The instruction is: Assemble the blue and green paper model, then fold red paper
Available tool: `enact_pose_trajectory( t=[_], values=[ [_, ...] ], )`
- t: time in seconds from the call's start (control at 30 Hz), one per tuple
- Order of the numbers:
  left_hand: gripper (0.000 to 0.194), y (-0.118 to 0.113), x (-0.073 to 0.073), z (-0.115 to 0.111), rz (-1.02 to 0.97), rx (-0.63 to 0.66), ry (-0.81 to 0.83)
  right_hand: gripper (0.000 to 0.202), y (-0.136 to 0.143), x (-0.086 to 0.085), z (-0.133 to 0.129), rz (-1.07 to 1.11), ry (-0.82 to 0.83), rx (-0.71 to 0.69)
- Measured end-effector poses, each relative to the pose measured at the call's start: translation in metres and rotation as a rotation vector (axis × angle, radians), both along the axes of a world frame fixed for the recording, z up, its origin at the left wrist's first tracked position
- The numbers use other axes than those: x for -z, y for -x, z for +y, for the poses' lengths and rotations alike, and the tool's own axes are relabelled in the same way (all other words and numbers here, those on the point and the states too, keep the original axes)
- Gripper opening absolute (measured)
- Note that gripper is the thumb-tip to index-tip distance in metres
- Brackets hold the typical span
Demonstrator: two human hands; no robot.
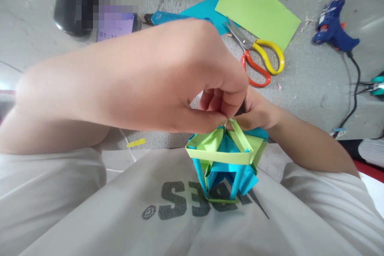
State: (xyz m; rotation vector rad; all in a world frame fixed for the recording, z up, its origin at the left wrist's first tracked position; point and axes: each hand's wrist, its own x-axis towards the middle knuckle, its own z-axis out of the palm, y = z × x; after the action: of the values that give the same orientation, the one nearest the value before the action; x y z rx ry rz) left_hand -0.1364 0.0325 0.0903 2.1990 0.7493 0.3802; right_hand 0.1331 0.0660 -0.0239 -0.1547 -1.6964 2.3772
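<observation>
Left hand point(207, 64): nearly closed, and there it was, thumb and finger pinching at the strip's point(240, 134) tip!
Right hand point(255, 116): thumb right in beside it, fingers mostly hidden; its grip couldn't be told.
Frame point(220, 154): just below the fingertips, before the shirt point(126, 212).
Strip: seemingly wanted a light, square pinch, no creasing.
</observation>
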Motion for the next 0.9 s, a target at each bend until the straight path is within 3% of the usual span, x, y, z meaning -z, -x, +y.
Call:
enact_pose_trajectory(
  t=[0.13,0.27,0.43,0.6,0.8,0.9],
  values=[
    [0.044,0.004,0.001,0.0,-0.022,0.047,-0.021,0.036,0.001,-0.004,0.001,-0.039,-0.002,-0.012],
    [0.04,0.002,0.001,-0.001,-0.019,0.015,-0.062,0.036,0.002,-0.004,0.001,-0.036,-0.012,0.011],
    [0.059,-0.008,0.002,-0.005,0.043,0.047,-0.012,0.034,0.001,0.001,-0.002,-0.015,-0.057,0.007],
    [0.063,-0.008,0.003,-0.008,0.057,0.015,0.021,0.02,0.002,-0.001,-0.004,-0.013,-0.008,0.015],
    [0.025,0.005,0.003,-0.002,-0.04,-0.072,-0.012,0.031,0.002,-0.005,0.001,-0.042,-0.026,0.013],
    [0.017,0.001,0.003,-0.004,-0.018,-0.062,0.015,0.03,0.003,-0.003,-0.001,-0.025,-0.03,-0.001]
  ],
)
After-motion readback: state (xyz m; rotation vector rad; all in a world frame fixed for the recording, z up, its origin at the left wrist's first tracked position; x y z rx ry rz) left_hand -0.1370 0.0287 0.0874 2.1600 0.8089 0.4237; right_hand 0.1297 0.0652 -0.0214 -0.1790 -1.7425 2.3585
